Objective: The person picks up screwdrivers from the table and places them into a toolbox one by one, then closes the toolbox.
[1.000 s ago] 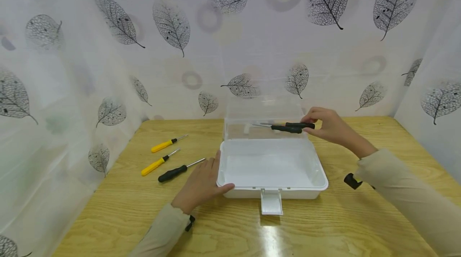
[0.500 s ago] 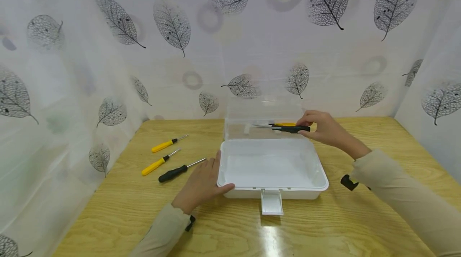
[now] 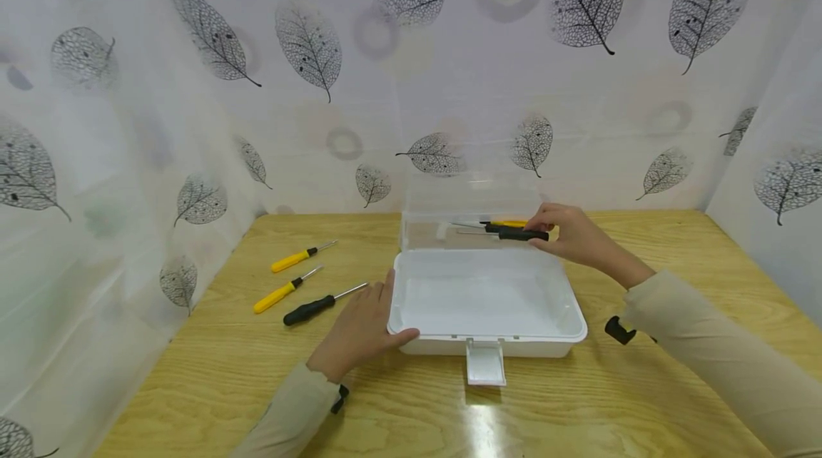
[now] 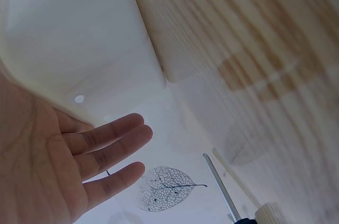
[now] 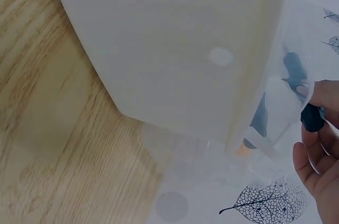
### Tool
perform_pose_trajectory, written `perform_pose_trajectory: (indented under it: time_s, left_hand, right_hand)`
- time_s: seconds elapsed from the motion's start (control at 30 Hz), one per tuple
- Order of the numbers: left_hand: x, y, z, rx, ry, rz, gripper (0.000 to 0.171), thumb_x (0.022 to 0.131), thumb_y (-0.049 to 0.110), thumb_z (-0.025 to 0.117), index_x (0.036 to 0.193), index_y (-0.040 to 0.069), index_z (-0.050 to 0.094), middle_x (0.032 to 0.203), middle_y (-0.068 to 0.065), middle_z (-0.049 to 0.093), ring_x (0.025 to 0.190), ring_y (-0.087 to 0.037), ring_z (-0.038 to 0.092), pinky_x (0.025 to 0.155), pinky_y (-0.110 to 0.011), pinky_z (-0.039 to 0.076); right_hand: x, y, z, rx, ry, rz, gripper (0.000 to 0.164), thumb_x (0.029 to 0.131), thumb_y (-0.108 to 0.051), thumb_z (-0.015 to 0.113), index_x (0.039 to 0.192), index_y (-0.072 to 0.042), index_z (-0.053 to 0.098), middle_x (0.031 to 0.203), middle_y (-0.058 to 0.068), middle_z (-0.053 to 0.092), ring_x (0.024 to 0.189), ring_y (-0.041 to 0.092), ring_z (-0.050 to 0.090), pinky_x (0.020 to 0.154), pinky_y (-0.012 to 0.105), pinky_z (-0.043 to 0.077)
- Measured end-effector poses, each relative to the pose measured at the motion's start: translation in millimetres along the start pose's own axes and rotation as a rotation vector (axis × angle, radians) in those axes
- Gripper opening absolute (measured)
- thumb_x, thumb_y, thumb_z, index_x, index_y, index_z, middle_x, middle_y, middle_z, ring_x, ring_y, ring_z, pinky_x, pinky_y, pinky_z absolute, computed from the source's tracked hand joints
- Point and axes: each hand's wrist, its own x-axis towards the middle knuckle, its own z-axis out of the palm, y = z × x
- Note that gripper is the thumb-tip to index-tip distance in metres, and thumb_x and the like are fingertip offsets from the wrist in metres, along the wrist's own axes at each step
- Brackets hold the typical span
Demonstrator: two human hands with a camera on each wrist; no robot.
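Note:
A white plastic box (image 3: 481, 294) stands with its clear lid (image 3: 424, 233) swung back and its front latch (image 3: 485, 364) hanging down. My left hand (image 3: 359, 326) rests against the box's left side, thumb over the front corner; the left wrist view shows its fingers straight. Behind the box, my right hand (image 3: 574, 233) pinches the handle end of a black screwdriver (image 3: 514, 234). Close beside that lie another black screwdriver (image 3: 491, 227) and a yellow-handled screwdriver (image 3: 510, 222), at the lid. Whether these two touch the lid, I cannot tell.
On the wooden table (image 3: 257, 387), left of the box, lie two yellow screwdrivers, the far one (image 3: 294, 260) and the near one (image 3: 277, 296), and a black-handled screwdriver (image 3: 310, 310) close to my left hand. A leaf-patterned sheet (image 3: 308, 158) hangs behind and at the sides.
My right hand has moved slightly left and down with the black screwdriver, which now sits nearer the box. The yellow handle beyond it has come into view. My left hand stays put.

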Motion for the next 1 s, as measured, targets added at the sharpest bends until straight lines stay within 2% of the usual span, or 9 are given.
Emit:
perform_pose_trajectory:
  time_s: [0.1, 0.6, 1.0]
  left_hand:
    - [-0.2, 0.4, -0.6, -0.002, 0.001, 0.001, 0.104, 0.081, 0.067, 0.054, 0.147, -0.005, 0.019, 0.128, -0.023, 0.054, 0.115, -0.032, 0.053, 0.104, -0.045, 0.040]
    - [-1.1, 0.6, 1.1, -0.001, 0.003, 0.001, 0.104, 0.081, 0.067, 0.053, 0.147, -0.005, 0.018, 0.127, -0.023, 0.054, 0.114, -0.032, 0.054, 0.104, -0.045, 0.040]
    - [-0.5, 0.9, -0.2, -0.010, 0.009, 0.002, 0.103, 0.082, 0.065, 0.054, 0.147, -0.006, 0.018, 0.127, -0.023, 0.054, 0.115, -0.032, 0.053, 0.104, -0.046, 0.040]
  right_hand:
    - [-0.6, -1.4, 1.0, 0.001, -0.009, 0.006, 0.018, 0.073, -0.002, 0.077, 0.089, -0.006, 0.071, 0.074, -0.004, 0.056, 0.067, 0.005, 0.048, 0.059, 0.027, 0.047]
    - [-2.1, 0.2, 8.9, 0.018, -0.039, 0.038, 0.015, 0.075, -0.002, 0.076, 0.089, -0.006, 0.072, 0.077, -0.001, 0.059, 0.068, 0.008, 0.051, 0.056, 0.023, 0.045]
    - [-1.6, -2.7, 10.0, -0.019, -0.065, 0.092, 0.015, 0.075, -0.003, 0.076, 0.090, -0.003, 0.073, 0.079, 0.004, 0.062, 0.070, 0.013, 0.056, 0.057, 0.023, 0.048]
